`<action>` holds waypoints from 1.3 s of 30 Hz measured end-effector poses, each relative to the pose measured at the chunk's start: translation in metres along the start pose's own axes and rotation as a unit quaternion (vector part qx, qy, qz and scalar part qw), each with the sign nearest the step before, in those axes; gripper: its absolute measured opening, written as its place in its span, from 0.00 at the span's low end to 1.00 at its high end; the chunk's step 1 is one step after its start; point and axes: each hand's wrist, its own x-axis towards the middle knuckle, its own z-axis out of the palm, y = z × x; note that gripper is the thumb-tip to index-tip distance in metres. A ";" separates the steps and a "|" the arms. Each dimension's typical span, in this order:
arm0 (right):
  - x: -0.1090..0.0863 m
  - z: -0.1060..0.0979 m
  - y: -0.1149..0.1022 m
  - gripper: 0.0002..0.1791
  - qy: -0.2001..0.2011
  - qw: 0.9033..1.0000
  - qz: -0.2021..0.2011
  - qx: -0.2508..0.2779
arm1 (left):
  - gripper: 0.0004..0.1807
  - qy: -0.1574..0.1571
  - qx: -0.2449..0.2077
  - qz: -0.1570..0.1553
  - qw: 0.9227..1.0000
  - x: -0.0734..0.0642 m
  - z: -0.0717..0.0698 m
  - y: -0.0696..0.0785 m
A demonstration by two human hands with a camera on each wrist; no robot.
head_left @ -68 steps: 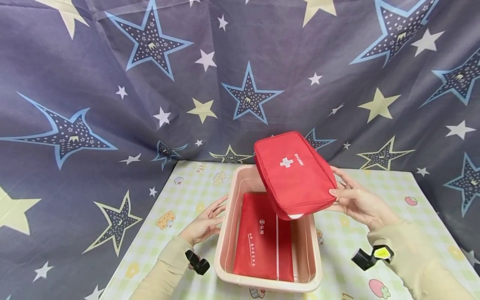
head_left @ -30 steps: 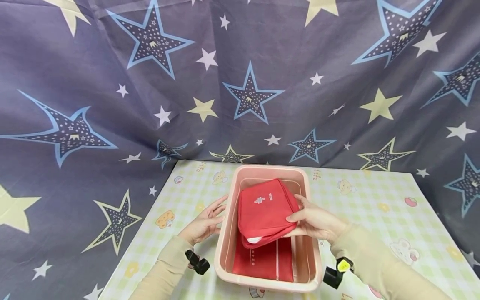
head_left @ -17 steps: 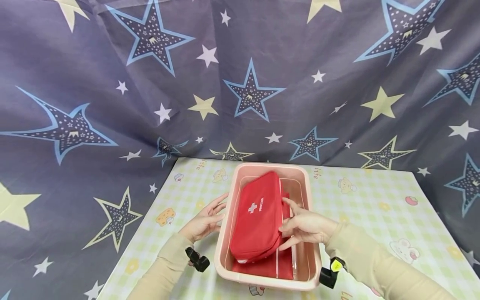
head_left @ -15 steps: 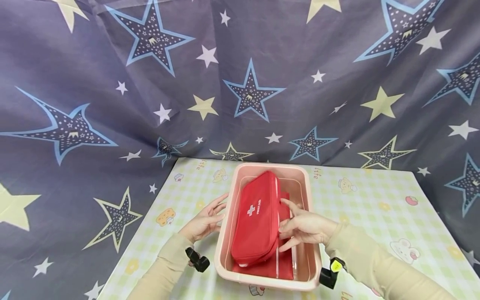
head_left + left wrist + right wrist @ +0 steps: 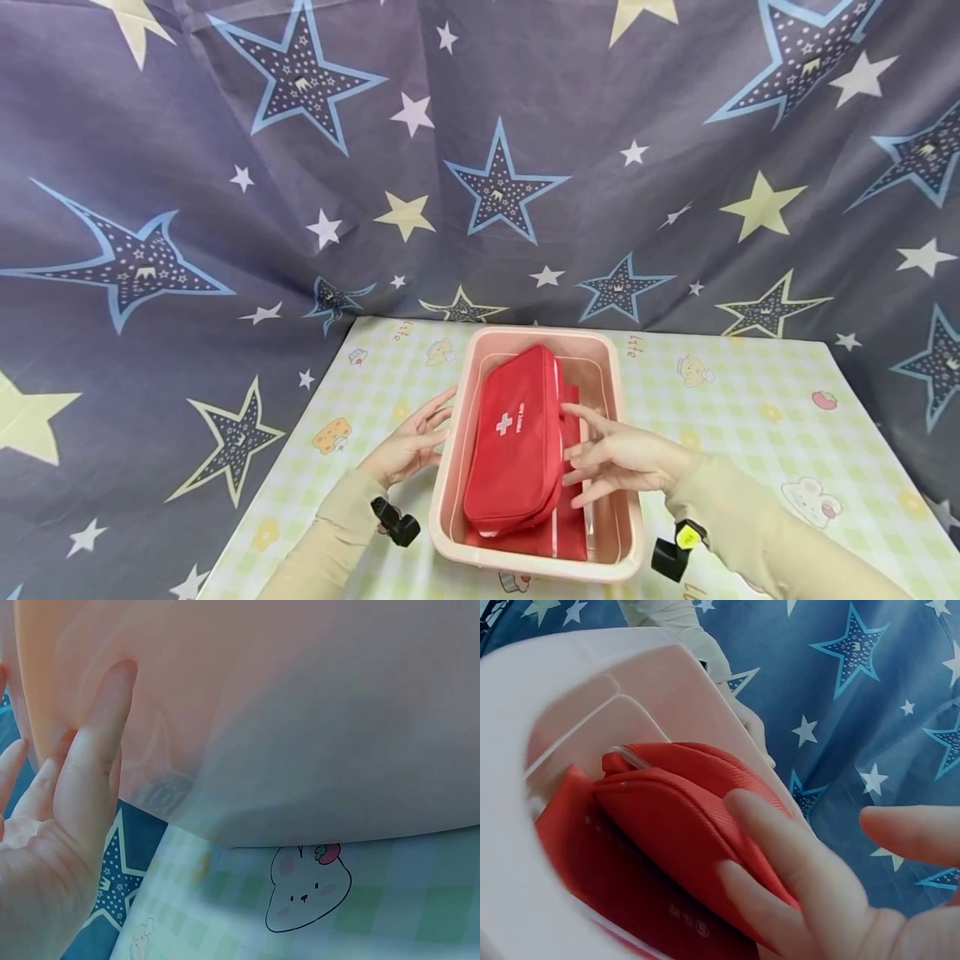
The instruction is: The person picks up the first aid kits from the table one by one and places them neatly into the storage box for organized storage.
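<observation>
A red first aid bag (image 5: 504, 471) with a white cross leans inside a pink plastic bin (image 5: 536, 570), against its left wall. Beneath it lies a flat red pouch (image 5: 572, 533) with white print, partly covered. My right hand (image 5: 628, 457) hovers over the bin's right side, fingers spread and fairly straight, fingertips right at the bag's edge. In the right wrist view, the bag (image 5: 667, 817) stands tilted behind those fingers. My left hand (image 5: 408, 448) rests against the bin's outer left wall; its thumb and fingers (image 5: 97, 750) lie extended along the plastic in the left wrist view.
The bin stands on a table with a green checked cloth (image 5: 735, 400) printed with cartoon figures. A dark curtain with stars (image 5: 360, 167) hangs behind the table and along its sides.
My right hand has brought the first aid bag from above the bin's right side down into it and let go. The bag has settled leftward; my left hand has stayed at the bin.
</observation>
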 end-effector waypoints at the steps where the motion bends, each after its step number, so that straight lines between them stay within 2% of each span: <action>1: -0.002 -0.001 0.000 0.48 -0.002 1.000 -0.001 -0.003 | 0.36 0.002 0.001 0.000 1.000 0.000 -0.001 0.000; 8: -0.011 -0.017 0.000 0.47 -0.031 0.999 -0.032 -0.022 | 0.37 0.006 0.003 0.004 1.000 -0.002 -0.004 0.001; 11: -0.013 -0.026 0.002 0.43 -0.043 0.998 -0.048 -0.018 | 0.37 0.006 0.005 0.004 1.000 -0.003 -0.004 0.001; 18: -0.018 -0.050 0.008 0.27 -0.085 0.992 -0.092 -0.029 | 0.37 -0.004 -0.001 0.005 1.000 -0.003 -0.003 -0.001; 25: -0.025 -0.073 0.013 0.25 -0.103 0.985 -0.140 -0.018 | 0.36 -0.001 0.004 0.006 1.000 0.000 -0.004 0.000; 29: -0.030 -0.081 0.017 0.22 -0.057 0.986 -0.152 -0.029 | 0.37 0.021 0.030 -0.005 0.999 0.000 -0.004 0.001; 33: -0.036 -0.087 0.020 0.18 0.040 0.985 -0.148 -0.084 | 0.37 0.055 0.086 -0.018 0.995 -0.004 -0.006 0.001; 36: -0.040 -0.090 0.022 0.18 0.119 0.971 -0.142 -0.153 | 0.33 0.079 0.123 -0.019 0.989 -0.008 -0.008 0.001; 39: -0.043 -0.093 0.024 0.27 0.195 0.941 -0.136 -0.239 | 0.29 0.121 0.159 -0.011 0.980 -0.013 -0.007 0.006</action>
